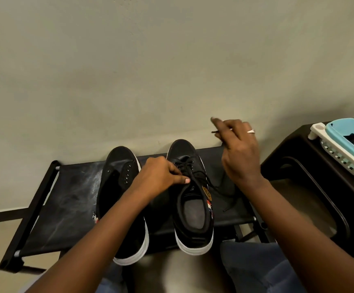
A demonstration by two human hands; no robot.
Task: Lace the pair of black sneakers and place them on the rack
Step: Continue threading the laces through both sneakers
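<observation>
Two black sneakers with white soles stand side by side on the black fabric top of the rack (66, 199), toes toward the wall. The left sneaker (120, 163) shows bare eyelets with no lace. The right sneaker (193, 208) carries a black lace (184, 166) through its upper eyelets. My left hand (161, 174) pinches the top edge of the right sneaker by its tongue and eyelets. My right hand (239, 151) is raised above and to the right of that shoe, pinching one lace end pulled up and outward. The other lace end (229, 205) trails loose on the rack.
A pale wall rises just behind the rack. To the right stands a dark table (311, 157) holding a light blue and white basket (347, 144). My knees in blue trousers (254, 269) sit close below the rack's front edge.
</observation>
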